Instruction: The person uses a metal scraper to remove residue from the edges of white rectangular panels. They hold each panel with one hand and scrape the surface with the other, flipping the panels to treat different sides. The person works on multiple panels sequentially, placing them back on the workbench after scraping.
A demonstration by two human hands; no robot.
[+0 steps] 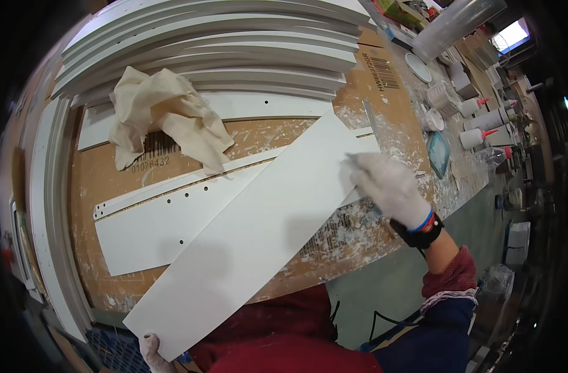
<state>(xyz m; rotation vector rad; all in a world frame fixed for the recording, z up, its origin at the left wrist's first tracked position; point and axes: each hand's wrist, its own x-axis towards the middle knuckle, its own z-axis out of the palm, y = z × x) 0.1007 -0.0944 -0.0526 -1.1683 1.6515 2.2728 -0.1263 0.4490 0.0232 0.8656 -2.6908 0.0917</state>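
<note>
A long white board (253, 242) lies slantwise across the table, its near left end reaching past the edge toward my body. My left hand (152, 352), in a white glove, grips that near corner with the thumb on top. My right hand (393, 189), also gloved, is closed at the board's far right edge. A small dark bit shows at its fingertips; what it is I cannot make out. Under the board rests another white board (144, 239) with several drilled holes. A crumpled cream cloth (166, 112) sits just beyond.
White boards (215, 46) are stacked at the back, with more upright panels (51, 205) along the left. Paint-flecked cardboard (104, 286) covers the table. A metal ruler (369, 116), a blue-green pad (439, 155), red-tipped bottles (473, 138) and a white tub (432, 120) occupy the right side.
</note>
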